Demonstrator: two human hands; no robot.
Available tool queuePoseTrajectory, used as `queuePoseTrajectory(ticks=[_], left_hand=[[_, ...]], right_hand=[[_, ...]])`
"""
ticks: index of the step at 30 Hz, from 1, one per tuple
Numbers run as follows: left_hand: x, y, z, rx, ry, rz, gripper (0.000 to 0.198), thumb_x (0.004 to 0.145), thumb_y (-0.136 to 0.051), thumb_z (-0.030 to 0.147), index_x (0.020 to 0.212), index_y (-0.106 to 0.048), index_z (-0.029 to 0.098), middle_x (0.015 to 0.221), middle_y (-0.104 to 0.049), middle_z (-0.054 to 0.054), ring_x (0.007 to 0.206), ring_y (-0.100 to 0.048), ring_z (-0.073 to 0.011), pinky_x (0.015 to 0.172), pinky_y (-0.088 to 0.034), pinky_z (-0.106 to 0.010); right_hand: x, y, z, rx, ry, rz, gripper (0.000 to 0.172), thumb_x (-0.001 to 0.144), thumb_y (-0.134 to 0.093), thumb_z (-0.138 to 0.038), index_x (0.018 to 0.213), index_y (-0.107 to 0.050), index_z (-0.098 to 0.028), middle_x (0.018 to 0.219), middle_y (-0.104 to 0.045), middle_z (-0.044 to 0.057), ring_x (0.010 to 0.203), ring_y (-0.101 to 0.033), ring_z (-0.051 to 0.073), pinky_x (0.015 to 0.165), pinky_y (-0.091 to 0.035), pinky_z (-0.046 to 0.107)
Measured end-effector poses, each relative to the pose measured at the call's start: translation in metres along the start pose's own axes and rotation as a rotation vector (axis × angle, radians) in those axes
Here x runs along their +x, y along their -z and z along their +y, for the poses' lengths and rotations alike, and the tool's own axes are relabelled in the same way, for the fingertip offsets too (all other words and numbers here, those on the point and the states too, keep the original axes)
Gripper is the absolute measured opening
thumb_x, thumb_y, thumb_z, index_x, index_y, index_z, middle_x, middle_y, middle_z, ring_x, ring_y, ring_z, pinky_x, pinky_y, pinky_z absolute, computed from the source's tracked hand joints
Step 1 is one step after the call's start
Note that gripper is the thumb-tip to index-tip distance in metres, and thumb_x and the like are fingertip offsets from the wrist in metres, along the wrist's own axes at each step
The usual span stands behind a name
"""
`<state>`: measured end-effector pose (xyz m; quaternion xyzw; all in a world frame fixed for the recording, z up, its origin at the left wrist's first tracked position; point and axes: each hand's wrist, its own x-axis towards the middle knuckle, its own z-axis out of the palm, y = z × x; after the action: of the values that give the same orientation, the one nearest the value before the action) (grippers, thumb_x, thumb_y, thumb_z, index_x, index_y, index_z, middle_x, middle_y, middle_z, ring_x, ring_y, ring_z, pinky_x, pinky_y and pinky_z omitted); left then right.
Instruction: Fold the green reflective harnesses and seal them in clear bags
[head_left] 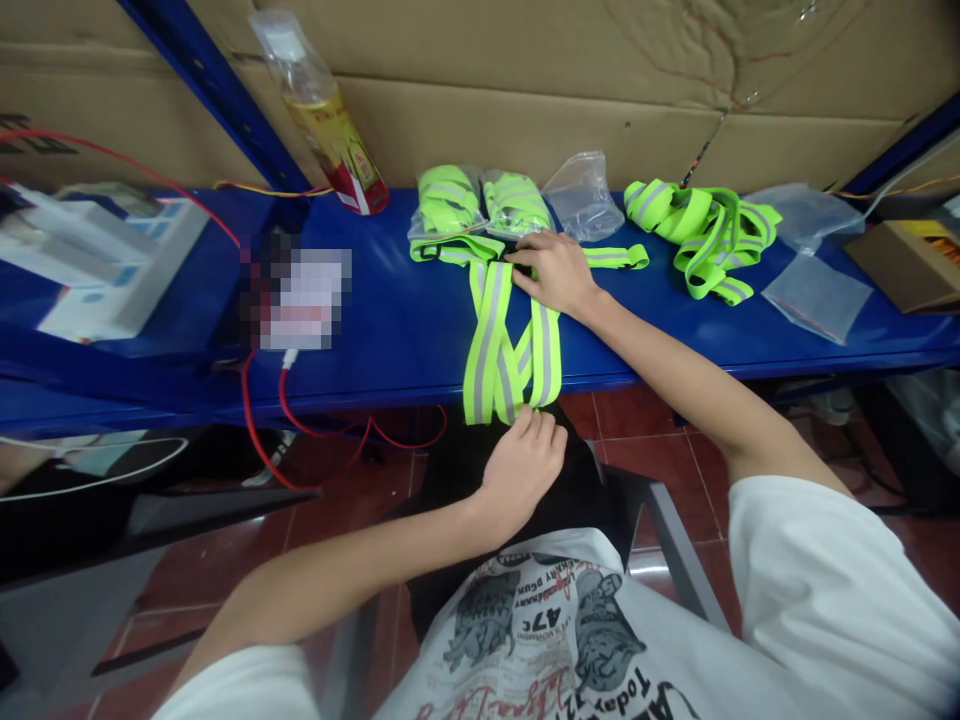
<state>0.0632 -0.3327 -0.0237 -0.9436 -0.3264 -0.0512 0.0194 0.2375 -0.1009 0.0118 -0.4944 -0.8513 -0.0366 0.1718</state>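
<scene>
Neon-yellow reflective straps [490, 335] with grey stripes lie crossed on the blue shelf, their lower loops hanging over its front edge. My left hand [527, 462] is at the bottom of these loops, fingers curled and closed on the strap. Higher up, my right hand [553, 270] rests over the top of the same straps, near a black buckle [504, 256]. The fingers of that hand are bent onto the strap, and its fingertips are partly hidden. A short strap end [619, 258] sticks out to the right of it.
Two bagged strap bundles [448, 203] stand behind, beside a clear plastic bag [585, 198]. A loose strap pile [701, 230] lies right, near more bags [817, 295] and a cardboard box [911, 262]. At left are a bottle [337, 140], a white box [124, 275] and red cables [251, 420].
</scene>
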Motion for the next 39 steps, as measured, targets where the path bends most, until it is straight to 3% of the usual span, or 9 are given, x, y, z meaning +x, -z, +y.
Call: queuePoseTrajectory(ticks=[7, 11, 14, 18, 23, 26, 30, 34, 39], left_hand=[[-0.006, -0.013, -0.004, -0.064, 0.123, -0.03, 0.047, 0.09, -0.035, -0.011, 0.095, -0.077, 0.009, 0.083, -0.072, -0.016, 0.087, -0.071, -0.034, 0.109, -0.047, -0.055], [-0.016, -0.016, -0.009, 0.027, 0.085, -0.06, 0.044, 0.086, -0.04, -0.009, 0.089, -0.079, 0.013, 0.078, -0.07, -0.014, 0.087, -0.069, -0.033, 0.107, -0.047, -0.055], [-0.024, -0.007, -0.014, 0.087, 0.039, -0.089, 0.044, 0.085, -0.041, -0.007, 0.089, -0.08, 0.015, 0.073, -0.07, -0.013, 0.083, -0.067, -0.0321, 0.104, -0.049, -0.055], [-0.032, 0.019, -0.026, -0.052, 0.034, -0.042, 0.045, 0.083, -0.04, -0.011, 0.086, -0.078, 0.014, 0.07, -0.067, -0.012, 0.084, -0.066, -0.0335, 0.104, -0.048, -0.055], [-0.031, 0.049, -0.045, -0.028, 0.016, -0.048, 0.043, 0.086, -0.042, -0.011, 0.088, -0.079, 0.012, 0.08, -0.073, -0.015, 0.098, -0.07, -0.0361, 0.111, -0.046, -0.053], [-0.028, 0.049, -0.054, 0.074, 0.008, -0.069, 0.041, 0.089, -0.044, -0.009, 0.093, -0.08, 0.011, 0.089, -0.078, -0.017, 0.103, -0.071, -0.0357, 0.113, -0.046, -0.052], [-0.028, 0.039, -0.063, 0.111, -0.016, -0.15, 0.039, 0.086, -0.046, -0.009, 0.084, -0.078, 0.013, 0.076, -0.075, -0.015, 0.088, -0.071, -0.0326, 0.104, -0.05, -0.049], [-0.026, 0.05, -0.067, -0.023, -0.217, -0.161, 0.033, 0.085, -0.05, -0.006, 0.079, -0.073, 0.017, 0.076, -0.073, -0.011, 0.085, -0.07, -0.029, 0.113, -0.048, -0.05], [-0.007, 0.085, -0.08, -0.572, -0.416, -0.117, 0.014, 0.107, -0.057, 0.016, 0.1, -0.069, 0.02, 0.092, -0.076, -0.004, 0.087, -0.069, -0.0205, 0.103, -0.05, -0.04]], right_hand=[[0.0, -0.002, 0.005, 0.008, 0.022, -0.004, 0.049, 0.112, -0.042, -0.04, 0.135, -0.081, -0.022, 0.137, -0.076, 0.013, 0.126, -0.062, 0.036, 0.101, -0.041, 0.049], [0.0, -0.006, 0.009, 0.023, 0.038, 0.005, 0.056, 0.114, -0.035, -0.045, 0.135, -0.081, -0.022, 0.133, -0.076, 0.013, 0.123, -0.062, 0.036, 0.101, -0.04, 0.05], [0.001, -0.008, 0.01, 0.025, 0.04, 0.013, 0.057, 0.115, -0.034, -0.048, 0.134, -0.082, -0.022, 0.132, -0.076, 0.013, 0.121, -0.062, 0.036, 0.1, -0.04, 0.049], [0.002, -0.008, 0.01, 0.028, 0.04, 0.007, 0.053, 0.114, -0.038, -0.045, 0.133, -0.082, -0.022, 0.132, -0.077, 0.013, 0.123, -0.062, 0.036, 0.101, -0.04, 0.049], [0.002, -0.007, 0.01, 0.04, 0.027, 0.002, 0.047, 0.111, -0.044, -0.039, 0.134, -0.082, -0.022, 0.133, -0.078, 0.012, 0.124, -0.063, 0.037, 0.103, -0.041, 0.05], [0.002, -0.007, 0.011, 0.044, 0.03, 0.008, 0.047, 0.111, -0.045, -0.039, 0.135, -0.082, -0.023, 0.133, -0.079, 0.011, 0.124, -0.064, 0.037, 0.102, -0.042, 0.051], [0.001, -0.005, 0.011, 0.044, 0.039, 0.006, 0.048, 0.11, -0.045, -0.038, 0.134, -0.083, -0.021, 0.131, -0.08, 0.011, 0.121, -0.067, 0.036, 0.099, -0.045, 0.049], [0.002, -0.005, 0.012, 0.05, 0.039, 0.007, 0.046, 0.109, -0.048, -0.035, 0.134, -0.083, -0.02, 0.128, -0.081, 0.011, 0.12, -0.07, 0.036, 0.097, -0.048, 0.047], [0.004, -0.008, 0.015, 0.068, 0.031, 0.032, 0.04, 0.107, -0.053, -0.032, 0.129, -0.084, -0.02, 0.126, -0.082, 0.011, 0.121, -0.071, 0.037, 0.097, -0.05, 0.047]])
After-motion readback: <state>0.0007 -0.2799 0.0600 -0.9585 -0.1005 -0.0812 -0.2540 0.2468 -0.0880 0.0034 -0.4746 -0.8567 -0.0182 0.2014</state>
